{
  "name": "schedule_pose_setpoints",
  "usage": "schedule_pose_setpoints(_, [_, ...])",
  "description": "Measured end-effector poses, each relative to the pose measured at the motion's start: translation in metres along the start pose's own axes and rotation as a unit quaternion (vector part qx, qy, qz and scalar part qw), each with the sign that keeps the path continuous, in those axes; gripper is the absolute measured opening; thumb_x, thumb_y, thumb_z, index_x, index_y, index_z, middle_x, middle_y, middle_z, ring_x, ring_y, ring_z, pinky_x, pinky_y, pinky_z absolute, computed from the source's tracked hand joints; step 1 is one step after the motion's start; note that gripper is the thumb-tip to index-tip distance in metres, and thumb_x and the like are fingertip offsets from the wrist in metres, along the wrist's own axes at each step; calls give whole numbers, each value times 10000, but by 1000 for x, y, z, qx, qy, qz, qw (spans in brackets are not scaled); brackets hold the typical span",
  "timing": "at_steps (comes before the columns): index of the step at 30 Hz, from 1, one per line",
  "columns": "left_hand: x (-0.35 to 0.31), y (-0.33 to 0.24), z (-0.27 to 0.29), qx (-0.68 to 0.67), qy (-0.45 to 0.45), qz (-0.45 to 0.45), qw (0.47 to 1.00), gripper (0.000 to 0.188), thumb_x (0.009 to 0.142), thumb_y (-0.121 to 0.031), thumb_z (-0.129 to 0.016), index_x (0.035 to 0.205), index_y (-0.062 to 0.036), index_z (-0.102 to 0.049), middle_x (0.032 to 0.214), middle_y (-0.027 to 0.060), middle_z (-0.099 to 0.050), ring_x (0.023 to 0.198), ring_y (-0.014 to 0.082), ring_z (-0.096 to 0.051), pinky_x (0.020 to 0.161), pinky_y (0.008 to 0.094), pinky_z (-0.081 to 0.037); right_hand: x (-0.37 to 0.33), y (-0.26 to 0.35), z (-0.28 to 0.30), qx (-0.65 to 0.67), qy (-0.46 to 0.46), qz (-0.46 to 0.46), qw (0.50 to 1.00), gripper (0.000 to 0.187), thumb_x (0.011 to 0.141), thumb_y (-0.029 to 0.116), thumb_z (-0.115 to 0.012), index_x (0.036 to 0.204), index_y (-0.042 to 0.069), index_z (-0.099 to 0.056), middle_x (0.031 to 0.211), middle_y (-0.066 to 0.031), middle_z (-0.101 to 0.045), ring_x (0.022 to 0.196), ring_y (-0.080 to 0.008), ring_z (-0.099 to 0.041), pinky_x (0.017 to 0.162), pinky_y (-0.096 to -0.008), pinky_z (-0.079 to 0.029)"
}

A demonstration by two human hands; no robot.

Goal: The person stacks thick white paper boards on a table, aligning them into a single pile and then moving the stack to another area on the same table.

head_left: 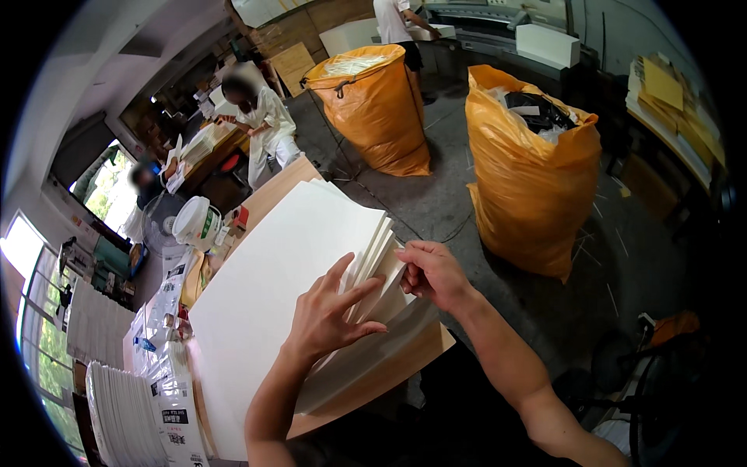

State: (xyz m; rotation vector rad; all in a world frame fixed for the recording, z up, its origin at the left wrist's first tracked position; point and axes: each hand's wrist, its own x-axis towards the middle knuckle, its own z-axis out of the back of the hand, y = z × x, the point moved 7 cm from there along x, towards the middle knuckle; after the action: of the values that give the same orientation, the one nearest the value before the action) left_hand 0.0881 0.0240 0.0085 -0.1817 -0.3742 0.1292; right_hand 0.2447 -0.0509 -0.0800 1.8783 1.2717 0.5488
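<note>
A stack of large white sheets point(264, 257) lies on a wooden table point(381, 381) before me. At its right side several sheets are lifted and fanned apart. My left hand point(331, 307) rests over this fanned edge, its fingers spread and its thumb stretched out to the right. Just right of it, my right hand point(436, 274) is closed, thumb against curled fingers, pinching the edge of the white sheets. How many sheets it grips is hidden by the fingers.
Two big orange sacks point(533, 179) stand on the floor beyond the table; the farther sack point(377, 109) holds white scraps. A white bucket point(197, 223), a fan point(161, 222) and stacked sheets point(124, 412) are at left. Other people work farther back, one in white point(268, 128).
</note>
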Motion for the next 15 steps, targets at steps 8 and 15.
schedule_pose_setpoints(8, [1,3,1,12,-7,-26,1000,602,700,-390,-909,1268,-365,-710,1438,108,-577,1007,291,-707,800,394,-598,0,3,1,-31,20,-3,999,309,1005,257,-652,750,107,-566,611,0,-550,550,-135,-617,458,-252,-387])
schedule_pose_setpoints(15, [3,4,3,-2,1,-27,1000,588,711,-389,-904,1268,-364,-716,1427,96,-589,980,283,-711,796,385,-595,0,9,1,-82,39,-10,996,353,1023,312,-629,751,101,-551,631,-12,-557,592,-132,-624,487,-262,-424])
